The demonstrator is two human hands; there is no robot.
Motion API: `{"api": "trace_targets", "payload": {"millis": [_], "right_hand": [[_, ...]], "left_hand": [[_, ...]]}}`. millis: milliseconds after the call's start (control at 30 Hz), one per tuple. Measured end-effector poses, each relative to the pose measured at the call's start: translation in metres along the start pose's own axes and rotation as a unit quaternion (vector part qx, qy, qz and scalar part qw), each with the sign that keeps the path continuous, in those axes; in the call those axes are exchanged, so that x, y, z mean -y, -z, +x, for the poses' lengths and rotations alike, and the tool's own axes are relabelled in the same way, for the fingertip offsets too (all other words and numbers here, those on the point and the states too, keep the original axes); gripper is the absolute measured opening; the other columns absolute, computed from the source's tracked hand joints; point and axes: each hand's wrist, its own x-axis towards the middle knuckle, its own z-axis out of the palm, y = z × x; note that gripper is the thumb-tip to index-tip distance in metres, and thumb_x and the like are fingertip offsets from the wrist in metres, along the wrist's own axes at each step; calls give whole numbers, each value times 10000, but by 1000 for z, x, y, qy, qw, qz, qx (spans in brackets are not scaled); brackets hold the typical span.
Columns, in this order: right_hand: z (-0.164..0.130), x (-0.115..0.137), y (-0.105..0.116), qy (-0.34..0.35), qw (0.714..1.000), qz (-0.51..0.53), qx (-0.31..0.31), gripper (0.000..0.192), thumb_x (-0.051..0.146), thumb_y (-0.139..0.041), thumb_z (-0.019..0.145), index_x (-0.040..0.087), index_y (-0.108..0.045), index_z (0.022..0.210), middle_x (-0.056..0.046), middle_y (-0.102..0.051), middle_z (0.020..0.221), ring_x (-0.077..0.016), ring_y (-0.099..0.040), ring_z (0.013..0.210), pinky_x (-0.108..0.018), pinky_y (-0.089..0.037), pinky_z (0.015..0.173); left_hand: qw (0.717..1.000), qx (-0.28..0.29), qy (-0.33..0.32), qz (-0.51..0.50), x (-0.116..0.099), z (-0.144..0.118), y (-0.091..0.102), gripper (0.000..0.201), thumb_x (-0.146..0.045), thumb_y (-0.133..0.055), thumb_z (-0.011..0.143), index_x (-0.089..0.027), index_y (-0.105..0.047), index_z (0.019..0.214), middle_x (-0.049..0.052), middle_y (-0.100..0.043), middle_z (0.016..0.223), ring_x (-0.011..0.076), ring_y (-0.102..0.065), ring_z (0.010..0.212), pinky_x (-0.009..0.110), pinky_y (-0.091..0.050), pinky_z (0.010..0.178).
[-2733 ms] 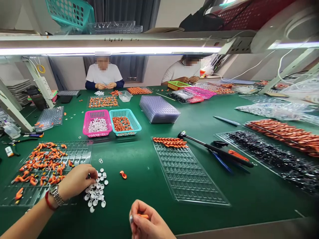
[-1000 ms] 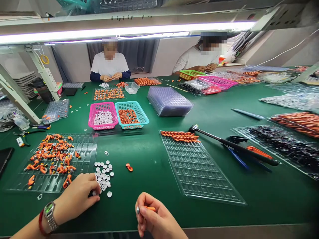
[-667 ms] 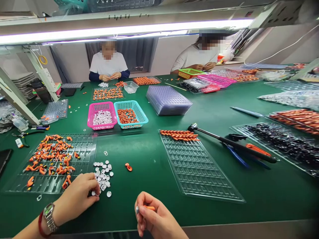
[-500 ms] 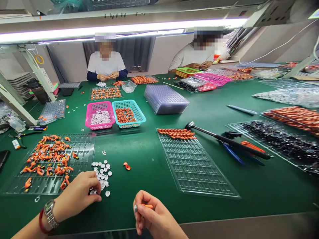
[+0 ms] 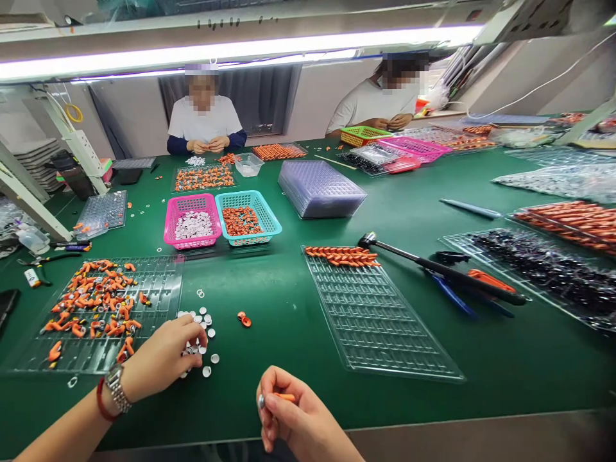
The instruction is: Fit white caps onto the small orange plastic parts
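My left hand (image 5: 168, 350) hovers low over a loose scatter of small round white caps (image 5: 206, 371), thumb and fingers curved and apart. Its fingertips reach in among the caps; whether they touch any is hidden. Close to the table's front edge, my right hand (image 5: 301, 417) pinches a small orange part (image 5: 287, 397) with a silvery round end. Most of that part is covered by my fingers. Two little orange-brown pieces (image 5: 244, 319) lie on the green mat between and beyond my hands. Left of the caps, a clear tray (image 5: 158, 301) carries many orange curved parts (image 5: 103, 295).
A pink basket (image 5: 166, 224) of white caps and a turquoise basket (image 5: 276, 224) of orange pieces stand ahead. A partly filled clear tray (image 5: 380, 321), a black-handled hammer (image 5: 433, 266) and blue-handled pliers (image 5: 452, 295) lie right. Two co-workers (image 5: 206, 122) sit opposite.
My left hand has moved a little right and forward over the white caps, and some caps have shifted. My right hand keeps its pinch on the orange part.
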Motion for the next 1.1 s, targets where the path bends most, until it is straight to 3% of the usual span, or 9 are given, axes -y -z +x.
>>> {"api": "trace_targets", "payload": {"millis": [133, 333, 467, 600, 767, 933, 1100], "right_hand": [[-2, 0, 0, -5, 1000, -2, 1, 399, 410, -856, 716, 152, -552, 709, 34, -588, 588, -48, -503, 447, -194, -517, 473], [-1, -2, 0, 0, 1000, -5, 1, 382, 394, -852, 727, 151, -557, 713, 38, -587, 590, -51, -514, 451, -192, -518, 476], [0, -2, 1, -1, 1000, -7, 3, 384, 402, -848, 730, 153, -556, 716, 37, -587, 589, -56, -513, 453, -196, -516, 477], [1, -2, 1, -7, 1000, -10, -1, 383, 404, -849, 727, 158, -556, 716, 38, -579, 589, -57, -504, 447, -196, -508, 474], [1, -1, 0, -7, 1000, -13, -3, 390, 416, -848, 725, 160, -554, 714, 39, -569, 587, -57, -500, 450, -195, -502, 476], [1, 1, -1, -8, 1000, -15, -6, 408, 426, -856, 711, 159, -548, 709, 37, -578, 584, -52, -494, 443, -192, -503, 466], [1, 1, -1, -10, 1000, -15, -9, 413, 426, -860, 706, 155, -549, 703, 39, -577, 574, -50, -488, 437, -196, -509, 462]], "left_hand": [[1000, 2, 30, 8, 8, -18, 6, 37, -179, -657, 848, -208, -669, 828, 11, -615, 891, 207, -598, 837, 315, -440, 752], [998, 5, 56, 23, 10, -32, -7, 51, -159, -653, 823, -200, -673, 801, 35, -629, 908, 242, -581, 851, 366, -425, 778], [998, -3, 55, 12, 11, -32, -10, 129, -85, -600, 805, -203, -651, 812, 18, -626, 889, 210, -583, 842, 332, -438, 774], [999, -8, 49, 5, 14, -31, -4, 93, -144, -622, 819, -218, -678, 829, 4, -630, 860, 188, -606, 806, 298, -453, 733], [998, -17, 51, 30, 15, -28, -1, 203, -188, -544, 912, -209, -724, 821, 36, -643, 865, 219, -615, 835, 337, -445, 755], [997, -21, 53, 55, 12, -24, -5, 112, -189, -620, 878, -203, -728, 854, 42, -638, 866, 238, -614, 833, 354, -441, 751], [996, -25, 49, 71, 10, -24, -8, 129, -151, -580, 883, -193, -695, 841, 45, -630, 877, 240, -607, 829, 358, -440, 746]]}}
